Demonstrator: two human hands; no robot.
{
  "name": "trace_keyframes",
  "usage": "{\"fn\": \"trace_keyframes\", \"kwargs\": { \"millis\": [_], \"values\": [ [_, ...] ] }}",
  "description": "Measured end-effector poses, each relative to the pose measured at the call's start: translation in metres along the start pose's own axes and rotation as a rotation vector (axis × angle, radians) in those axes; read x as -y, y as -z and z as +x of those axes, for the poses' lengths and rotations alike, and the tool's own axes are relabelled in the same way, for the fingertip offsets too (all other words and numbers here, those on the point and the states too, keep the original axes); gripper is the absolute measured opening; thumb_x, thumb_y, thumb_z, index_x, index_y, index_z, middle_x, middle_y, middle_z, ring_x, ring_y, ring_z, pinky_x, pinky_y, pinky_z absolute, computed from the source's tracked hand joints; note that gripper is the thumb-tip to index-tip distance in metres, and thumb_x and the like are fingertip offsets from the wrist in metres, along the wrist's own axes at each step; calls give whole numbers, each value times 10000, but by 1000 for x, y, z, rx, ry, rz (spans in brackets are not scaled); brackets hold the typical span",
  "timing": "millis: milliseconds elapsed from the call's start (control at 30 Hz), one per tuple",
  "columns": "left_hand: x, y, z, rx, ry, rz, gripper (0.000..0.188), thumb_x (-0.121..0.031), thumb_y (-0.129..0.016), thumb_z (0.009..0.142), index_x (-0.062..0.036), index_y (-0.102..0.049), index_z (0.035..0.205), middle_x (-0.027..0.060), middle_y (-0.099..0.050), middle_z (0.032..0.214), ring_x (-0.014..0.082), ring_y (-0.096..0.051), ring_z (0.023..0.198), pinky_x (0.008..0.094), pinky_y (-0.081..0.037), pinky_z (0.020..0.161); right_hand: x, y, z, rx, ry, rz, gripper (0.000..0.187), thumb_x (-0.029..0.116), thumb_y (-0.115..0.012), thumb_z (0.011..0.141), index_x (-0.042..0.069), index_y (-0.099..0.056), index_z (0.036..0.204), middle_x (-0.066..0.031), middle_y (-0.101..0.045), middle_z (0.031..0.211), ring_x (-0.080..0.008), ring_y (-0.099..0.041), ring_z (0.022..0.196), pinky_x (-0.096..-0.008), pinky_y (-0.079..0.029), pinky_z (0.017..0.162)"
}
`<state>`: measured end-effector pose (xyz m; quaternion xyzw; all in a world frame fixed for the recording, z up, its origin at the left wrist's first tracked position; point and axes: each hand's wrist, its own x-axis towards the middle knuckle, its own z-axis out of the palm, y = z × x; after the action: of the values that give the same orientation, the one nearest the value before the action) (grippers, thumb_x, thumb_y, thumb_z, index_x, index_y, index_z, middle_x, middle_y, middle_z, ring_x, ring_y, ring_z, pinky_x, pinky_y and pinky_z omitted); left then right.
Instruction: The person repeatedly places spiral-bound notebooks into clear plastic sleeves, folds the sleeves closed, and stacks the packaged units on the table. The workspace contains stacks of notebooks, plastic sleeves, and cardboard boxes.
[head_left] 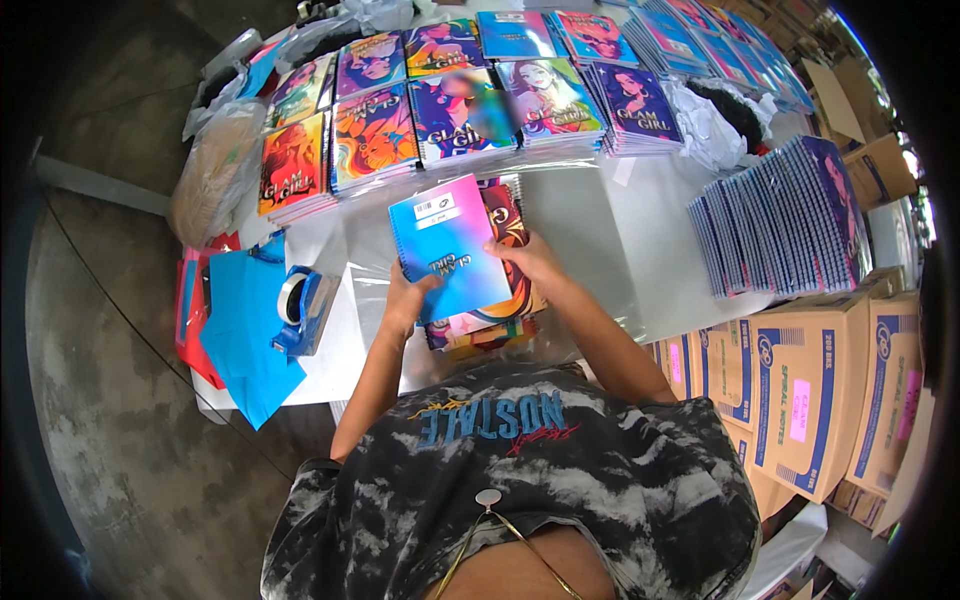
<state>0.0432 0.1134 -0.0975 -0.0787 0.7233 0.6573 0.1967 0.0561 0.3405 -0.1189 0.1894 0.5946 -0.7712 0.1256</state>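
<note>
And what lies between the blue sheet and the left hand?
A blue tape dispenser, then white tabletop before the left hand; the head view shows it.

Glossy card-covered notebook with spiral binding, possibly metal, too small to be sure; smooth bench; matt cardboard cartons; crinkled plastic bags; matt concrete floor; cloth shirt

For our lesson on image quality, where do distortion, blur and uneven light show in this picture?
Head view: fisheye distortion bows the notebook rows; head view: a smeared patch blurs one far notebook, while the held notebook looks sharper; head view: the white table is bright, the floor at left dim.
</note>
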Motion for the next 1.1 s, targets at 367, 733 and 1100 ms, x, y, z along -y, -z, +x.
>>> {"fn": "trace_keyframes", "kwargs": {
  "millis": [367,733,1100],
  "values": [
    [-46,17,-61,245,-480,-269,1203,-321,-845,548,-62,-68,1430,172,-223,1430,285,-302,1293,384,-269,1048,33,6,-79,5,943,-90,1246,350,-902,428,31,-185,1395,-179,-408,1303,-284,-400,1214,-386,-305,1018],
    [-28,-28,-40,128,-679,-174,1100,-417,-854,536,-11,-236,1350,145,-408,1244,230,-401,1173,367,-338,976,41,-3,-71,-4,907,58,970,465,-864,482,-14,-422,1200,-111,-521,1129,-202,-514,1049,-332,-414,908],
    [48,-19,-7,110,-528,482,745,-386,-853,529,-9,-546,1093,149,-612,1015,273,-594,954,337,-464,842,-59,36,-28,36,717,-319,715,349,-883,511,-22,-565,1034,-70,-643,955,-153,-608,876,-302,-490,798]
  ]
}}
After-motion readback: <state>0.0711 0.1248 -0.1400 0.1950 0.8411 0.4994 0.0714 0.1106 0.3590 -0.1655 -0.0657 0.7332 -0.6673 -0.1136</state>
